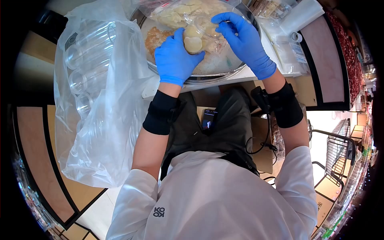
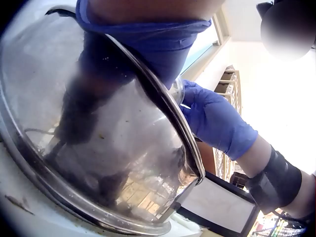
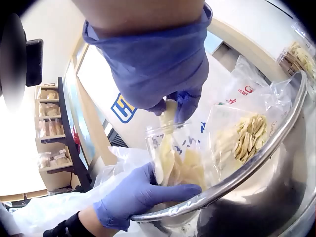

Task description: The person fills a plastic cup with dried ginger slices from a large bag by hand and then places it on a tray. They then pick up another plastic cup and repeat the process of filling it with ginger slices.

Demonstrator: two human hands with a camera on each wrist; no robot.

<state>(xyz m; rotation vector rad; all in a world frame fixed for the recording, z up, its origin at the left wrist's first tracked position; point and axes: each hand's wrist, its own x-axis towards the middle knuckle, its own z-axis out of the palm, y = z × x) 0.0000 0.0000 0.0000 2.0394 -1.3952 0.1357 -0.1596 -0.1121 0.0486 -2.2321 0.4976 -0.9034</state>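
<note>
My gloved left hand (image 1: 176, 58) grips a clear plastic jar (image 3: 157, 158) over the large steel basin (image 3: 256, 160). Pale dried slices (image 3: 192, 165) fill much of the jar, which leans with its mouth toward my right hand. The gloved right hand (image 1: 245, 45) is at that mouth, pinching a pale dried slice (image 3: 169, 114) between thumb and fingers. The slice's lower end reaches into the jar opening. In the left wrist view the basin's shiny outer wall (image 2: 113, 133) hides most of the jar, and the right hand (image 2: 212, 116) shows beyond the rim.
A plastic bag of similar slices (image 3: 251, 136) lies in the basin, with brownish crumbs (image 1: 156, 38) on its floor. At the left hangs a big clear bag (image 1: 100, 148) of empty jars (image 1: 78, 80). Plastic bags and a roll (image 1: 296, 37) lie at the right.
</note>
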